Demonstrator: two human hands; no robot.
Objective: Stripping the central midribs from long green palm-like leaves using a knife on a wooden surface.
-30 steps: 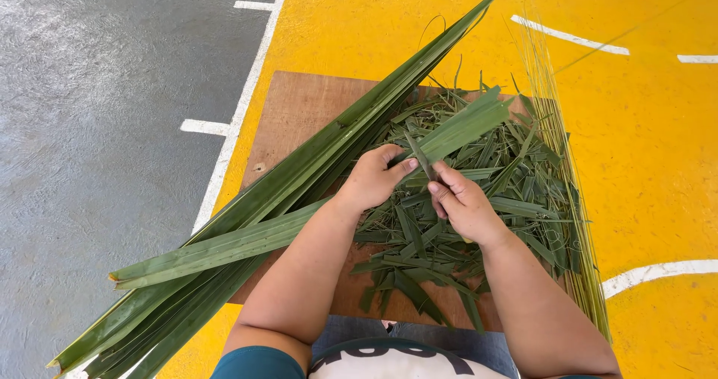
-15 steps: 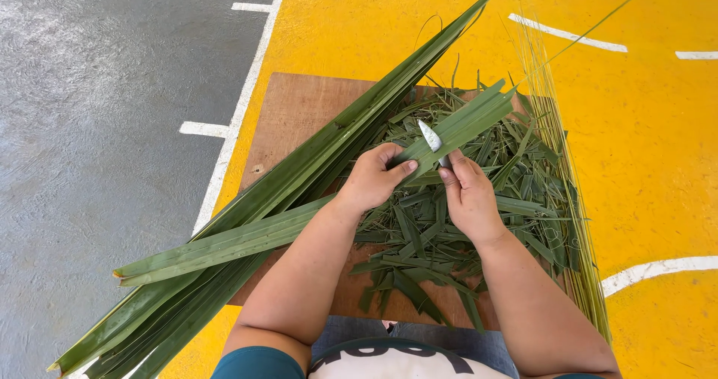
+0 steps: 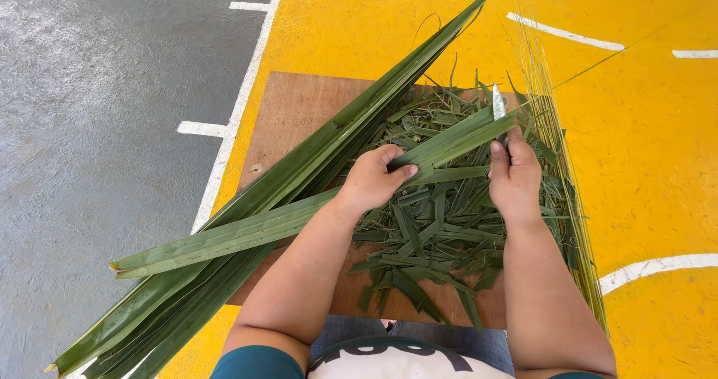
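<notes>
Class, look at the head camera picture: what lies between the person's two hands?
In the head view, the long green leaf spans from the left hand toward the right hand, above a heap of cut leaf strips on the wooden board.

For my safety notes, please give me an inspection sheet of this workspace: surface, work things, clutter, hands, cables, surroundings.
Surface: brown wooden board lying flat on the yellow painted floor.
Work things: long green palm leaf held across the board; small knife with its blade pointing up at the leaf's far end.
Clutter: pile of cut leaf pieces covering the board's right half; bundle of thin leaf ribs along its right edge; stack of whole leaves at the left.
Hands: left hand grips the leaf; right hand grips the knife.
Cables: nothing seen.
Surroundings: grey floor to the left, white painted lines.
</notes>
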